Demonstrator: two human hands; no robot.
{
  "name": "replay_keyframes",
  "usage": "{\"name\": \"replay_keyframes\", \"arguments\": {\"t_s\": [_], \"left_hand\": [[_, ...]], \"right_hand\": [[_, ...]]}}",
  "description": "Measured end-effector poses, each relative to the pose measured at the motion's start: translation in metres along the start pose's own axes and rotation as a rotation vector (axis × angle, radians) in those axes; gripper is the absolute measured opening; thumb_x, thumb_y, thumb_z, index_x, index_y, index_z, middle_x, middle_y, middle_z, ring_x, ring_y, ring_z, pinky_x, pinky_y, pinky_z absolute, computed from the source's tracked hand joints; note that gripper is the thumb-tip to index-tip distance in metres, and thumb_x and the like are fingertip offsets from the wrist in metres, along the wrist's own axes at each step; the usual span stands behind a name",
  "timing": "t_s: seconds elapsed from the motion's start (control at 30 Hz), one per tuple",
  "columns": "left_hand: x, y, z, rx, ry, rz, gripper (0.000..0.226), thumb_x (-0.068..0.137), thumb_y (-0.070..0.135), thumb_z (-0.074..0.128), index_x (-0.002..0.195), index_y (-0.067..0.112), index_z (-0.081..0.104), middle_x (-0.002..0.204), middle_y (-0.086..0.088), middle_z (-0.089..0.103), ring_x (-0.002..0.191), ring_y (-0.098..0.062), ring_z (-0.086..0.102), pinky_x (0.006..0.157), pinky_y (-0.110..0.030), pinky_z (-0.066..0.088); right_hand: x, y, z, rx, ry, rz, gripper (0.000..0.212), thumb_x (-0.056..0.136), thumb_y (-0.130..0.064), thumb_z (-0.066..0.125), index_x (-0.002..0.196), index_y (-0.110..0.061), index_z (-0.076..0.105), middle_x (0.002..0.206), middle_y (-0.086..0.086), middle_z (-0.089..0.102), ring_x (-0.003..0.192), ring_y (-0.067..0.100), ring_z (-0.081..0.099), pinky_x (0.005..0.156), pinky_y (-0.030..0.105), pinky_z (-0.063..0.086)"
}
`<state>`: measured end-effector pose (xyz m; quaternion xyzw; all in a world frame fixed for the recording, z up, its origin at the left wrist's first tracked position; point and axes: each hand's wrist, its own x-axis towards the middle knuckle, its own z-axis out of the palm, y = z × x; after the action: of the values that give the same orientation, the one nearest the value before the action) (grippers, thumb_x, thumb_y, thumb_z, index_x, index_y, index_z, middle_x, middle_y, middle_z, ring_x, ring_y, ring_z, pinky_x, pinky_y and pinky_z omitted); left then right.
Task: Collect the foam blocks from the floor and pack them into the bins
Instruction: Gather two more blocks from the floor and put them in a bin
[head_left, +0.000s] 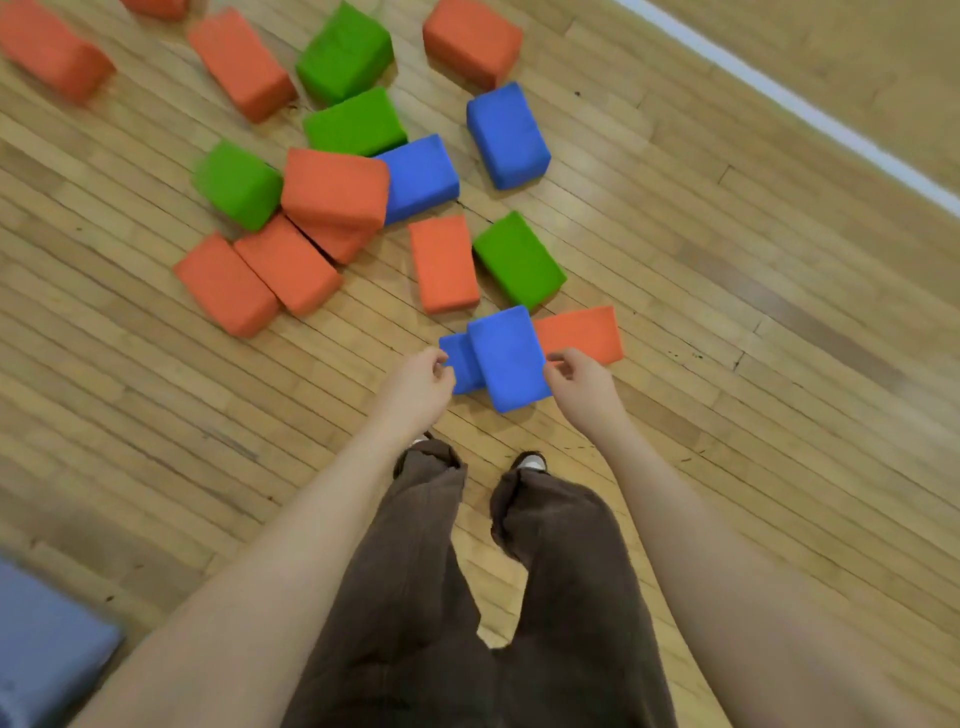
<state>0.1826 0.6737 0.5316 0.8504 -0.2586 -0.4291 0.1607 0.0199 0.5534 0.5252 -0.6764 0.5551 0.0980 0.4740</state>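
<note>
Both hands (415, 382) (584, 384), fingers loosely curled, flank 2 soft rectangular blue blocks (509, 358)

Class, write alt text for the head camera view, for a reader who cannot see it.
A person reaches both hands, left hand and right hand, down to a blue foam block lying across another. Orange, green and blue blocks lie scattered over the wooden floor beyond.

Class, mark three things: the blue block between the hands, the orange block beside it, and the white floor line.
Blue block (509, 358), head view, top face.
Orange block (582, 332), head view, top face.
White floor line (800, 104), head view, mid-stripe.
</note>
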Motion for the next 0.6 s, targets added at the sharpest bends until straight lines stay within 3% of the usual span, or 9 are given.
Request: {"name": "replay_keyframes", "arguments": {"t_s": [0.13,0.3,0.6], "left_hand": [[0.078,-0.016,0.035,0.188,-0.007,0.15,0.039,0.096,0.022,0.043,0.132,0.009,0.048,0.132,-0.009,0.049,0.121,-0.025,0.046,0.097,-0.033,0.037],[0.186,-0.051,0.121,0.313,-0.049,0.258,0.044,0.092,0.021,0.05,0.134,0.007,0.046,0.134,-0.015,0.045,0.121,-0.034,0.042,0.103,-0.039,0.033],[0.35,-0.106,0.257,0.582,-0.014,0.426,0.061,0.095,0.035,0.045,0.149,0.02,0.021,0.156,-0.009,0.015,0.138,-0.028,0.02,0.109,-0.04,0.021]], "right_hand": [[0.073,0.031,0.033,-0.049,0.027,0.017,0.034,0.092,-0.024,0.051,0.124,-0.013,0.056,0.114,0.007,0.061,0.102,0.022,0.056,0.078,0.027,0.04],[0.177,0.101,0.082,-0.177,0.082,0.009,0.039,0.09,-0.03,0.056,0.127,-0.017,0.055,0.118,0.009,0.055,0.109,0.028,0.052,0.086,0.038,0.043],[0.331,0.232,0.169,-0.381,0.14,-0.02,0.072,0.081,-0.049,0.065,0.135,-0.008,0.041,0.137,0.013,0.04,0.12,0.035,0.04,0.097,0.043,0.035]]}}
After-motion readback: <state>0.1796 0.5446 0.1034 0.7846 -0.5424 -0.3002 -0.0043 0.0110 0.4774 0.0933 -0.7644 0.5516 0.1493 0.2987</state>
